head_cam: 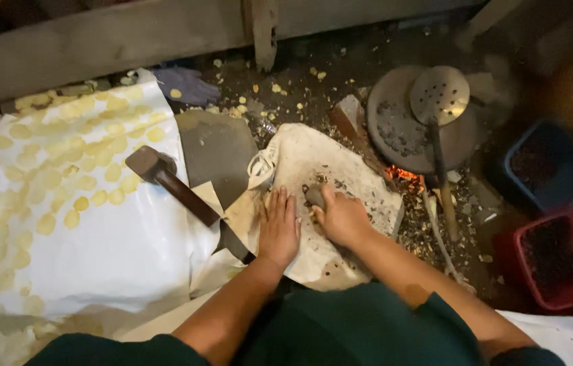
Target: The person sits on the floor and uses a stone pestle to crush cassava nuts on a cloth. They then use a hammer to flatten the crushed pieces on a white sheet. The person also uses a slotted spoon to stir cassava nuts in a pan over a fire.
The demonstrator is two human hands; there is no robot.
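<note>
Stone point(314, 196) gripped in the right hand point(341, 218) presses dark bits onto a cloth-covered slab point(361, 173) while the left hand point(280, 227) lies flat, open-palmed, risking fingers pinched or scorched by nearby embers point(401, 176).

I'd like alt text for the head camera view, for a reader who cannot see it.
Seen from above, a person's right hand grips a small grey stone on a dirty white cloth, the left hand pressed flat beside it. A hammer lies left on a white sheet dotted with yellow discs; a perforated ladle sits above glowing embers.
</note>
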